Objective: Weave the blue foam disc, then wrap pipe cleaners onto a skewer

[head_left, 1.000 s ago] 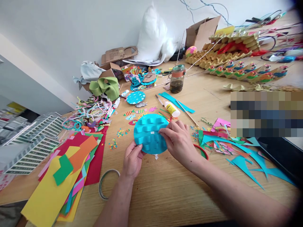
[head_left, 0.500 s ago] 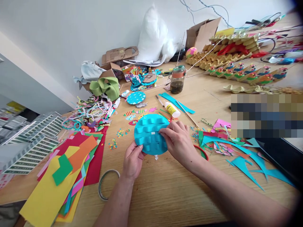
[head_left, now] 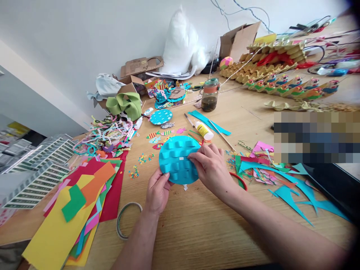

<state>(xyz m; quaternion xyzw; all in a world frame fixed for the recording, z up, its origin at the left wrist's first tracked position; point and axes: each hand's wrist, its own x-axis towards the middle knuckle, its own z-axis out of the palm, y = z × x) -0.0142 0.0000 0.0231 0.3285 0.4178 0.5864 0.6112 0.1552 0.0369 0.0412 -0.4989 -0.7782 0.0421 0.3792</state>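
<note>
A round blue paper disc (head_left: pixel 179 150) with rows of raised, wavy paper strips is held up above the table. My left hand (head_left: pixel 158 191) grips its lower left edge, thumb on the front. My right hand (head_left: pixel 210 167) is closed in a pinch at the disc's right side, its fingertips against the strips; what sits between them, if anything, is hidden. Just left of those fingertips a small white piece (head_left: pixel 181 158) lies on the disc. Another white scrap (head_left: pixel 185 187) shows under the lower edge. Several paper fish (head_left: pixel 153 135) lie behind the disc.
Coloured paper sheets (head_left: pixel 53 221) and a roll of tape (head_left: pixel 119 225) lie at left. Beyond the disc are a glue bottle (head_left: pixel 204 131), a brush (head_left: pixel 222 135) and a glass jar (head_left: pixel 209 99). Blue paper offcuts (head_left: pixel 289 200) and a red-handled tool (head_left: pixel 242 183) are at right.
Almost nothing differs. Both hands and the disc keep the same pose, and the whole view has shifted very slightly.
</note>
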